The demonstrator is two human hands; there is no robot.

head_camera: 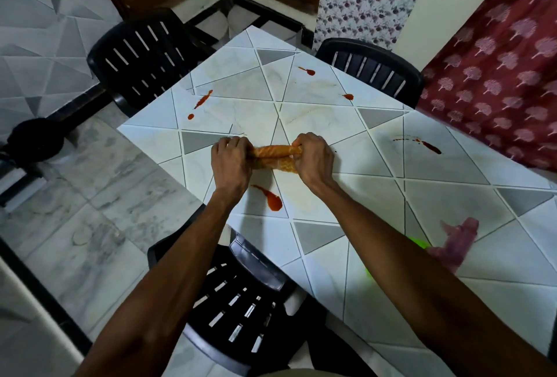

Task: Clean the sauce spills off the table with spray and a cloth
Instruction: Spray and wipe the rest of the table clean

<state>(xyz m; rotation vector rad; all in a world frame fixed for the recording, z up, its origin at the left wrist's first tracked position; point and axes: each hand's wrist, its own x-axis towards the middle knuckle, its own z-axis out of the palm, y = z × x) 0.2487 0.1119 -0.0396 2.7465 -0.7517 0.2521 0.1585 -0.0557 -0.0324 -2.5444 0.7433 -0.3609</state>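
Rolled cloth (275, 154) clenched by left hand (230, 161) and right hand (312, 158); right forearm (391, 244) half-hides the blurred spray bottle (458, 241).

Orange cloth (272, 155) rolled into a tight tube, left hand (230, 159) and right hand (310, 156) gripping its ends, mid tabletop (331, 123). Red sauce spills (272, 202) scattered around, unwiped. Spray bottle (458, 241), green with pink head, blurred, near right forearm.

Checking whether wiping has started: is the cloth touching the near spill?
Apart. The head view shows bare table between the cloth and the near spill.
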